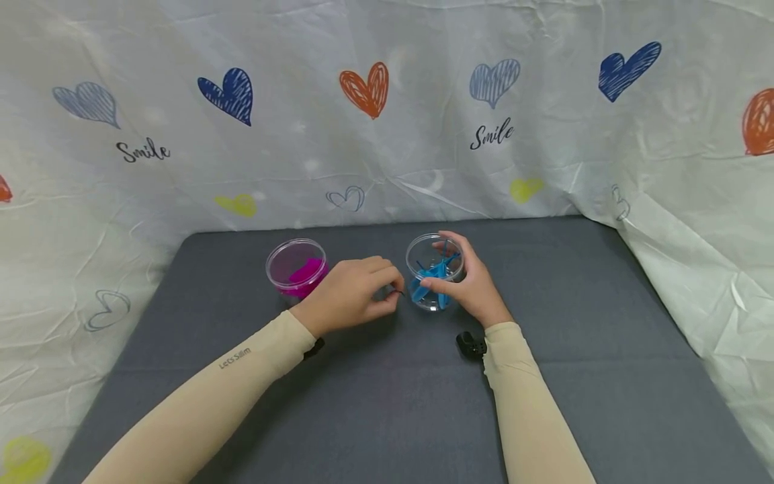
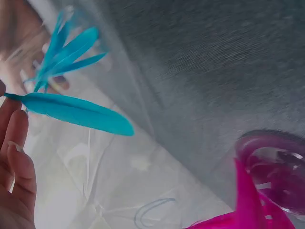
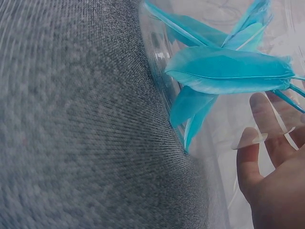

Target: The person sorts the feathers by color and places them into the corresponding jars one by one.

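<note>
My left hand (image 1: 357, 292) pinches a single blue feather (image 2: 78, 113) by its quill, just left of a clear plastic jar (image 1: 408, 259). In the left wrist view the vane stretches away from the fingertips; from the head, the hand hides most of it. My right hand (image 1: 474, 286) grips that jar around its right side, thumb at the front and fingers behind. Several blue feathers (image 3: 228, 71) lie crossed inside it, some quills rising toward the rim. Behind the left wrist, a second clear jar (image 1: 270, 259) holds bright pink feathers (image 1: 306, 270).
A dark grey cloth (image 1: 387, 403) covers the table. White fabric (image 1: 423, 87) printed with hearts hangs behind the table's back edge and along the sides. Small black devices sit at both wrists, the right one (image 1: 470, 345) showing more fully.
</note>
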### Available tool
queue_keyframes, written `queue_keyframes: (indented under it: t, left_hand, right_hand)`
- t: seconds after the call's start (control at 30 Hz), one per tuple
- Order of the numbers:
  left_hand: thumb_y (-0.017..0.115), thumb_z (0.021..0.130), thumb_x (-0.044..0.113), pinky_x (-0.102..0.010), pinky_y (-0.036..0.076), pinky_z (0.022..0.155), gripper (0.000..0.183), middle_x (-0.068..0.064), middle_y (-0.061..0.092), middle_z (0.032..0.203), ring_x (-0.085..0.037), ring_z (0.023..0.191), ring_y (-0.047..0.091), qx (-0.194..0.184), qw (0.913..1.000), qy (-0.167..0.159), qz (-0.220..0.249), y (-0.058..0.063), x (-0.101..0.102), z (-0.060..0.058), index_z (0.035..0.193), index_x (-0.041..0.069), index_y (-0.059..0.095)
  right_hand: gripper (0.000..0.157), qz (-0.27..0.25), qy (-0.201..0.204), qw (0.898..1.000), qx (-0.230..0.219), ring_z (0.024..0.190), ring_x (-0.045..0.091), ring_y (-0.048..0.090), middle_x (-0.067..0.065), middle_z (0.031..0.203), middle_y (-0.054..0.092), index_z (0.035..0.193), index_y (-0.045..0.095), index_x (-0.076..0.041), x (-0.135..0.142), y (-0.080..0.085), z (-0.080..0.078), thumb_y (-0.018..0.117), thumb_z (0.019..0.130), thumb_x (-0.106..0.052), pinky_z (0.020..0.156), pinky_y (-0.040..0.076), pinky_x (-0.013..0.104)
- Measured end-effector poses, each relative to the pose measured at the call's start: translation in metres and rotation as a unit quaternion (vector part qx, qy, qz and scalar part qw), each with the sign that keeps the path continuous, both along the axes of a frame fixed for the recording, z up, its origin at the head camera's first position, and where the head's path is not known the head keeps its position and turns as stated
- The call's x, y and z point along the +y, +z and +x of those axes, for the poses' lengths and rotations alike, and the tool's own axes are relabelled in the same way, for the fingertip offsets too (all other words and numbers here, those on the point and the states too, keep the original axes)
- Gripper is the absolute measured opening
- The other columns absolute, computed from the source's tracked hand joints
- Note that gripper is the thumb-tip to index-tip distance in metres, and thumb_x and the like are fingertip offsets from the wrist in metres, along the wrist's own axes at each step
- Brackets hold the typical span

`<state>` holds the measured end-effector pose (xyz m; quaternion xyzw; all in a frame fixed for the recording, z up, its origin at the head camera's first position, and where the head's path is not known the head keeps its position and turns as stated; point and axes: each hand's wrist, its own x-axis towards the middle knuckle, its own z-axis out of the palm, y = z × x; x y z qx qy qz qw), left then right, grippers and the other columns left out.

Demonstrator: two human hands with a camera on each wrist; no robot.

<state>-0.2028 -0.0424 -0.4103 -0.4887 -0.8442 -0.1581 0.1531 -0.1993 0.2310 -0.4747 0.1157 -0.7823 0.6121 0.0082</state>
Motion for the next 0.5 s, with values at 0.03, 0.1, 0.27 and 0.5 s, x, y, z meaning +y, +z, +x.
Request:
queue_keyframes:
  t: [0.03, 0.1, 0.27, 0.5]
  left_hand:
    - [0.077, 0.094, 0.018, -0.026, 0.058, 0.069, 0.011, 0.007, 0.069, 0.093, -0.009, 0.079, 0.062, -0.012, 0.9998, 0.008, 0.017, 0.004, 0.000, -0.001, 0.101, 0.022, 0.069]
    - [0.076, 0.094, 0.017, -0.028, 0.058, 0.071, 0.011, 0.007, 0.070, 0.095, -0.009, 0.084, 0.064, -0.038, 0.9976, 0.022, 0.053, 0.011, -0.001, -0.003, 0.101, 0.021, 0.068]
    - [0.076, 0.095, 0.014, -0.029, 0.055, 0.071, 0.011, 0.007, 0.071, 0.097, -0.008, 0.087, 0.064, -0.097, 0.9840, 0.047, 0.141, 0.035, 0.000, -0.009, 0.102, 0.020, 0.070]
    - [0.076, 0.097, 0.014, -0.028, 0.052, 0.069, 0.008, 0.008, 0.073, 0.093, -0.007, 0.083, 0.065, -0.142, 0.9581, 0.076, 0.237, 0.070, 0.007, -0.014, 0.104, 0.017, 0.071]
  right_hand:
    - [0.088, -0.001, -0.001, 1.000, 0.000, 0.148, 0.032, 0.050, -0.009, 0.156, 0.055, 0.160, 0.040, -0.048, 0.000, 0.000, 0.000, 0.091, 0.088, -0.042, 0.119, 0.044, 0.061]
    - [0.089, 0.000, -0.002, 1.000, 0.002, 0.147, 0.032, 0.050, -0.008, 0.157, 0.056, 0.160, 0.040, -0.046, 0.000, 0.000, 0.000, 0.091, 0.088, -0.042, 0.119, 0.043, 0.061]
    - [0.088, -0.002, -0.002, 1.000, 0.002, 0.149, 0.031, 0.049, -0.004, 0.158, 0.055, 0.160, 0.041, -0.044, -0.001, 0.000, 0.000, 0.091, 0.088, -0.041, 0.122, 0.040, 0.063]
    - [0.091, 0.004, -0.001, 1.000, 0.001, 0.149, 0.025, 0.049, -0.002, 0.159, 0.055, 0.164, 0.039, -0.034, 0.000, 0.000, 0.000, 0.091, 0.089, -0.041, 0.124, 0.039, 0.062]
